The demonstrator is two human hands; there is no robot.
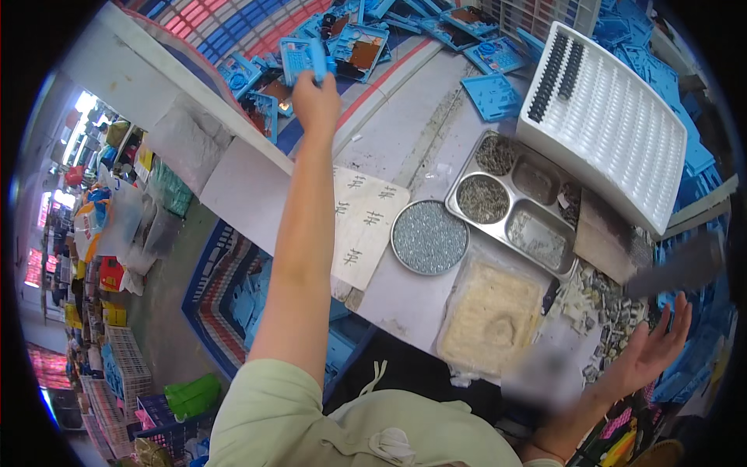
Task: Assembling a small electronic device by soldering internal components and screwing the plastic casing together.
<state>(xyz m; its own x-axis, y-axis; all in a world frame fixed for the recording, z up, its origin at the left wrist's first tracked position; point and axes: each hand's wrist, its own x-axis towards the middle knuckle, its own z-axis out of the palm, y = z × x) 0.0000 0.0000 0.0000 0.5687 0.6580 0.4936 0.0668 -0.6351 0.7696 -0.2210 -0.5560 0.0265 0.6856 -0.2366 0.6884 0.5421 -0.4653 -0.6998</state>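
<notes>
Gripping a blue plastic piece (319, 61) in a closed left hand (315, 101), out over blue casings (296, 58); spreading an apparently empty right hand (657, 346) near a dark, blurred object (677, 265), with a compartmented metal tray (512, 193) on the table (373, 148), presumably to keep small parts sorted within reach

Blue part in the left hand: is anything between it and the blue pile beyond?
Nothing visible is: in this view the blue part in the left hand directly overlaps the blue pile, though any gap in depth is unclear.

Left hand (316, 103) grips blue piece (318, 59); right hand (647, 349) — spread
</notes>
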